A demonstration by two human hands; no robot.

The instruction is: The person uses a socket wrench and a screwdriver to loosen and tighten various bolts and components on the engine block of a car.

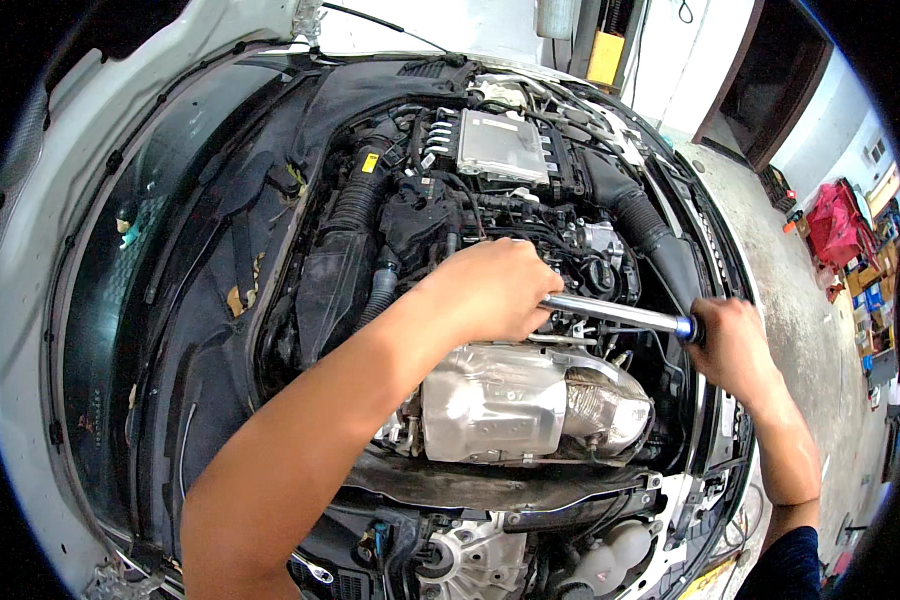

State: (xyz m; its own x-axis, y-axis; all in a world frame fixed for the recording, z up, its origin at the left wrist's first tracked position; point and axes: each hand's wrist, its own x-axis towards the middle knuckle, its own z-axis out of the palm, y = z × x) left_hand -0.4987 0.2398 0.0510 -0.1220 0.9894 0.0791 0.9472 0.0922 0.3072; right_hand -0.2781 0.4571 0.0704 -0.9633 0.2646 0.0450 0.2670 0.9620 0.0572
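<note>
A chrome torque wrench (615, 311) with a blue ring near its handle lies roughly level across the engine of an open car. My right hand (732, 342) is wrapped round its handle end, at the right edge of the engine bay. Closed over the wrench's other end is my left hand (500, 285), knuckles up, above the middle of the engine. That hand hides the wrench's head and whatever it sits on. A black round cap (599, 274) shows just beyond the bar. Nearer me, below the bar, sits a shiny silver heat shield (495, 402).
Behind my hands is a flat silver module (503, 146). Black ribbed ducts (355, 205) run along both sides. The windscreen (120, 270) and raised bonnet (20, 300) are at left. A chrome spanner end (317, 571) lies low left. A red bag (838, 222) sits on the floor at right.
</note>
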